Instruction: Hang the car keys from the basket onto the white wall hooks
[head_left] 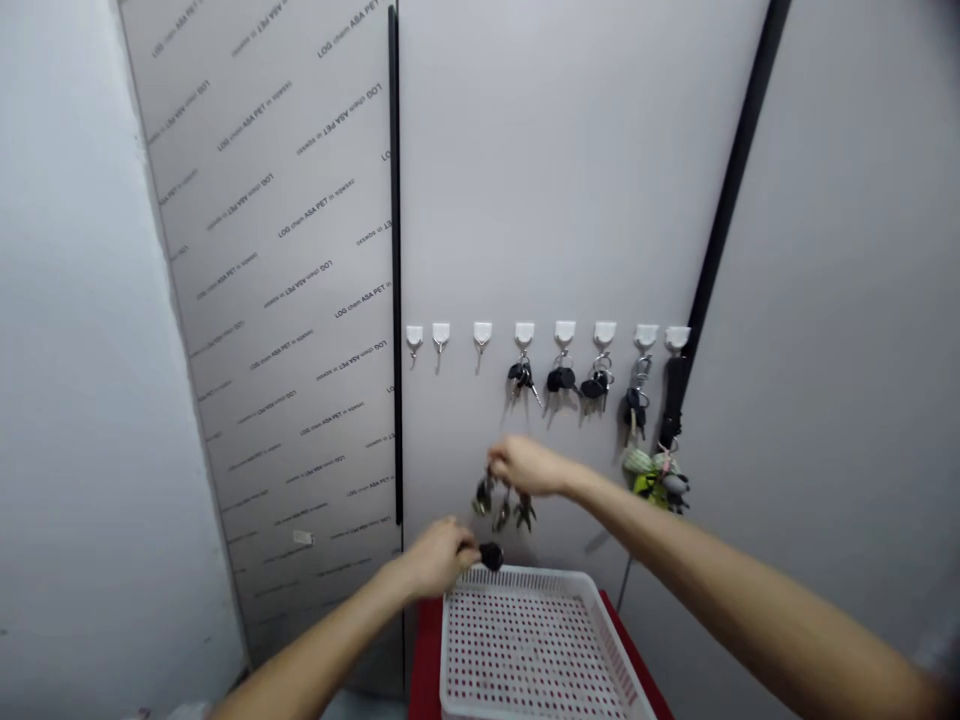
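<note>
Your right hand [529,466] pinches hanging keys [484,497] above the far rim of the white basket [525,645]. Your left hand [441,558] grips a black item [492,556], apparently a key, near that rim. Caution: a loosened right pinch could drop the keys; swinging could tangle them. Lowering the left could snag its item.

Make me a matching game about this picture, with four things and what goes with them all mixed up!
1. Right hand
2. Left hand
3. White basket
4. Rightmost hook

A. On something red
B. Holding dangling keys
C. Has a long black strap below it
D. Holding a small black thing

Pairs: 1-B, 2-D, 3-A, 4-C
</note>
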